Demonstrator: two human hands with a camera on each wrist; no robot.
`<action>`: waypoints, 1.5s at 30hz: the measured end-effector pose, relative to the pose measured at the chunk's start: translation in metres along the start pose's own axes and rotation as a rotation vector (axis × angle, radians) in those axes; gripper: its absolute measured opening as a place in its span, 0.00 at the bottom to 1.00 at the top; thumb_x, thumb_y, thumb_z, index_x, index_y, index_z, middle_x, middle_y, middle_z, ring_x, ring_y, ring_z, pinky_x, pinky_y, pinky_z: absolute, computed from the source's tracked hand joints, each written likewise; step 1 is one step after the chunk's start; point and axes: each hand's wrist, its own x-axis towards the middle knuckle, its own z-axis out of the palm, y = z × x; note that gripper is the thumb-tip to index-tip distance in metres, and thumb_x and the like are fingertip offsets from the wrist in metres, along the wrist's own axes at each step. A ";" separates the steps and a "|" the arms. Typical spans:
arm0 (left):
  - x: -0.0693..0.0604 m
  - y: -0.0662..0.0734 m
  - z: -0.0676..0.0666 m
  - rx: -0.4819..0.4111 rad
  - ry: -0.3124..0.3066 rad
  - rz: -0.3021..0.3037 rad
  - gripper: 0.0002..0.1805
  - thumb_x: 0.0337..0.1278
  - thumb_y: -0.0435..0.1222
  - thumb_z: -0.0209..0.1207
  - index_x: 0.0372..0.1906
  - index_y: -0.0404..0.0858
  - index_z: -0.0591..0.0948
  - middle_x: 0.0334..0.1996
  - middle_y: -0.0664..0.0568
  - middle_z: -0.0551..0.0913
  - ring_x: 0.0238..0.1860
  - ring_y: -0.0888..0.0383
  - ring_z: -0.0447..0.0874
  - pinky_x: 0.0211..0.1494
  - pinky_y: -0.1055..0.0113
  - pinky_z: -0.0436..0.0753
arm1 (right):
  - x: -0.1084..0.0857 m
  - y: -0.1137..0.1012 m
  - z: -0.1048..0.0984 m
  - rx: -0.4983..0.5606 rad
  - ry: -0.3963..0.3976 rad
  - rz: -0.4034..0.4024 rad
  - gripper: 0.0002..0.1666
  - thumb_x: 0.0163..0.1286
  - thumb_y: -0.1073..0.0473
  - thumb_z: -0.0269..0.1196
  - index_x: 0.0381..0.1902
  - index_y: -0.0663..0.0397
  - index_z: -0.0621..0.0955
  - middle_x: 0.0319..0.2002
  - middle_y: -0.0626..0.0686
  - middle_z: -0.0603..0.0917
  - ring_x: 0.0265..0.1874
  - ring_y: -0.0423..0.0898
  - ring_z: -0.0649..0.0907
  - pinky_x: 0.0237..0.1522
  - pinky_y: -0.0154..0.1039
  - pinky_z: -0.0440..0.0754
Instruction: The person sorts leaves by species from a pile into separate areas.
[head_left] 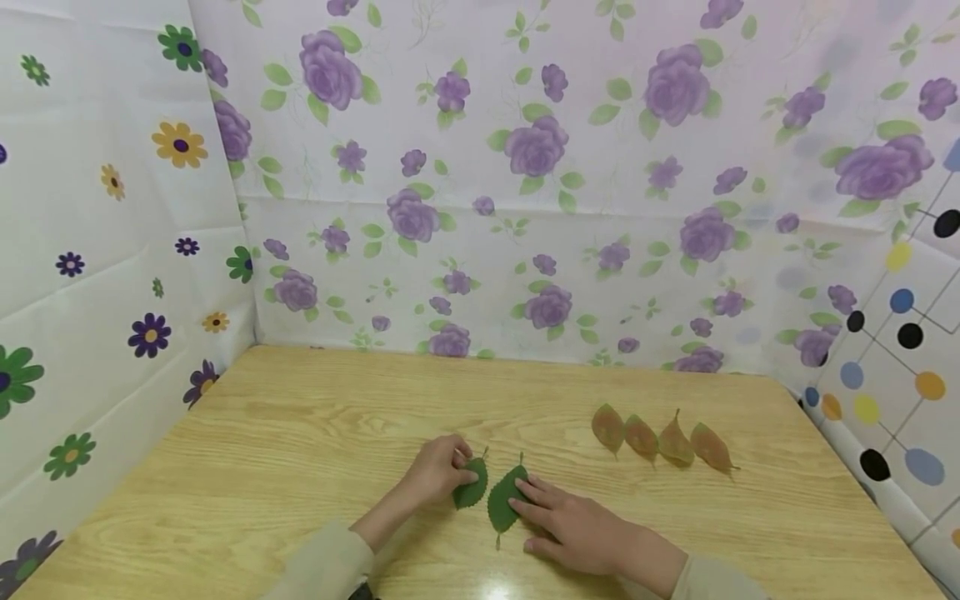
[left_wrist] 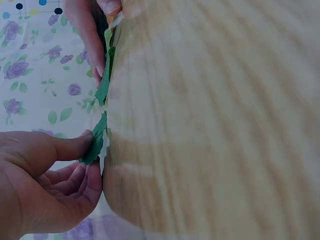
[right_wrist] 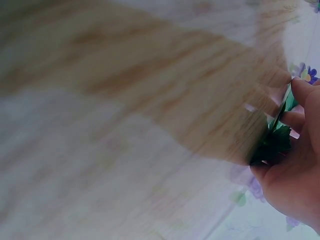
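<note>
Two green serrated leaves lie side by side on the wooden table, a narrow gap between them. My left hand (head_left: 437, 471) pinches the left green leaf (head_left: 472, 490); in the left wrist view the thumb lies on top of that leaf (left_wrist: 96, 145) with the fingers curled beneath its edge. The fingertips of my right hand (head_left: 576, 527) rest on the right green leaf (head_left: 505, 502), fingers fairly straight, thumb apart on the tabletop. Dark leaf edges (right_wrist: 271, 145) show beside the right hand (right_wrist: 295, 175) in the right wrist view, partly hidden by the fingers.
Several reddish-green leaves (head_left: 641, 437) lie in a row at the right of the wooden table (head_left: 337, 400). Floral sheets (head_left: 480, 275) stand behind the table, with a flowered sheet (head_left: 112, 292) on the left and a dotted one (head_left: 900, 358) on the right.
</note>
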 end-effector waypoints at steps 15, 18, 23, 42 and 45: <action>0.009 -0.008 -0.014 -0.167 0.006 -0.076 0.08 0.55 0.21 0.60 0.41 0.27 0.80 0.33 0.47 0.79 0.36 0.55 0.79 0.39 0.64 0.82 | 0.000 0.001 0.003 -0.003 -0.006 -0.005 0.36 0.77 0.40 0.46 0.70 0.62 0.66 0.71 0.64 0.60 0.68 0.63 0.62 0.60 0.55 0.70; 0.014 -0.012 -0.020 -0.169 0.039 -0.117 0.08 0.56 0.22 0.60 0.42 0.28 0.80 0.33 0.48 0.79 0.36 0.55 0.79 0.39 0.64 0.82 | -0.001 0.002 0.005 -0.019 -0.007 0.001 0.37 0.77 0.40 0.45 0.71 0.60 0.65 0.71 0.64 0.60 0.68 0.62 0.62 0.61 0.55 0.70; 0.019 -0.024 -0.031 -0.184 0.098 -0.200 0.08 0.57 0.23 0.60 0.43 0.29 0.80 0.35 0.47 0.79 0.37 0.55 0.79 0.39 0.64 0.83 | -0.001 0.003 0.006 -0.036 -0.005 -0.010 0.37 0.77 0.40 0.45 0.71 0.61 0.65 0.71 0.64 0.60 0.68 0.62 0.62 0.61 0.54 0.70; 0.024 -0.060 -0.091 -0.237 0.185 -0.301 0.15 0.62 0.21 0.54 0.53 0.21 0.72 0.45 0.34 0.77 0.45 0.44 0.80 0.47 0.59 0.83 | 0.000 0.000 0.002 -0.055 -0.008 -0.033 0.36 0.77 0.41 0.46 0.69 0.63 0.66 0.70 0.66 0.61 0.67 0.64 0.63 0.60 0.54 0.71; 0.023 -0.065 -0.096 -0.168 0.185 -0.313 0.16 0.60 0.22 0.55 0.53 0.20 0.72 0.46 0.33 0.77 0.46 0.42 0.80 0.48 0.58 0.82 | 0.000 -0.001 0.000 -0.050 -0.007 -0.032 0.36 0.76 0.41 0.47 0.69 0.63 0.66 0.70 0.66 0.61 0.67 0.64 0.63 0.60 0.54 0.71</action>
